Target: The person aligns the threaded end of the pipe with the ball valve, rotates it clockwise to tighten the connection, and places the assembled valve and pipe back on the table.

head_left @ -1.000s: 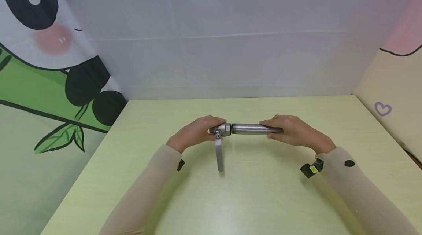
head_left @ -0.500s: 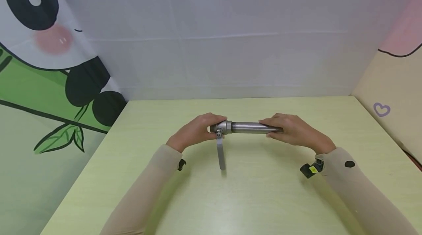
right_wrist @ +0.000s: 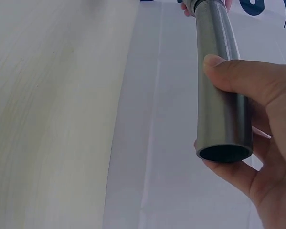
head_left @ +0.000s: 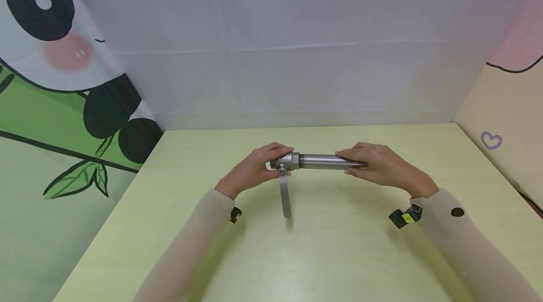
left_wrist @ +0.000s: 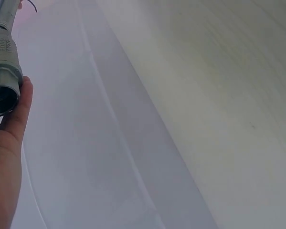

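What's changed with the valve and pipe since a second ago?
The narrow gap between the ball valve and the metal pipe has closed; both sit slightly higher in the head view. Nothing was grabbed or released: the left hand still holds the valve, the right hand the pipe. The lever still points toward the person.

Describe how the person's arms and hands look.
The left hand and right hand are gloveless. Left sleeve and right sleeve are long and beige, the right one bearing a black oval. A black device with a yellow patch shows by the right cuff, a small black piece by the left.
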Demonstrator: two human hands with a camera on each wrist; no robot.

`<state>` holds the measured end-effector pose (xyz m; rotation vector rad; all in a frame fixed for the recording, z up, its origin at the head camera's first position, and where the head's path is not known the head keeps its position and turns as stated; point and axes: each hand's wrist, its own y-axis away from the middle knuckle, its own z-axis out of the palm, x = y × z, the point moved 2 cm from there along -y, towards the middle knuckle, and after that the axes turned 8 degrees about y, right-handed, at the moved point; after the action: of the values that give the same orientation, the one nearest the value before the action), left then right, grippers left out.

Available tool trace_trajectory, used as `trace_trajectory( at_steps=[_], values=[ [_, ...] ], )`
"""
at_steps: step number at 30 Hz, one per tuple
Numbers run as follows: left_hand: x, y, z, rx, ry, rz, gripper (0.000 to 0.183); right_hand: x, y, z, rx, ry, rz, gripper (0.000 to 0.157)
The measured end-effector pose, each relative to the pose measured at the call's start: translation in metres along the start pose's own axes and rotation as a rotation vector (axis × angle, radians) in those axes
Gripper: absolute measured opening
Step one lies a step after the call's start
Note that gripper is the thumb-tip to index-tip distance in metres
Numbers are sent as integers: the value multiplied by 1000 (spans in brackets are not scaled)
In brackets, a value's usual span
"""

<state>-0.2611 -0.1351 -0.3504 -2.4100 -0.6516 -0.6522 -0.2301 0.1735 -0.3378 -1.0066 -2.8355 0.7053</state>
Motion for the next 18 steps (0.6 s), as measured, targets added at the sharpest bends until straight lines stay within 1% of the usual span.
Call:
trace_trajectory(
  at_steps=[5, 10, 15, 18],
  values=[
    [-1, 0, 3, 23, 15, 39, 53, 0, 1, -3, 16, 8, -14, 43],
    [0, 0, 2, 55, 4, 72, 54, 0, -1, -5, 28, 15, -20, 43],
    [2, -1, -1, 68, -2, 86, 53, 0, -4, -7, 40, 33, -43, 43],
    [3, -1, -2, 66, -3, 80, 54, -1, -5, -7, 48, 44, -57, 43]
  ],
)
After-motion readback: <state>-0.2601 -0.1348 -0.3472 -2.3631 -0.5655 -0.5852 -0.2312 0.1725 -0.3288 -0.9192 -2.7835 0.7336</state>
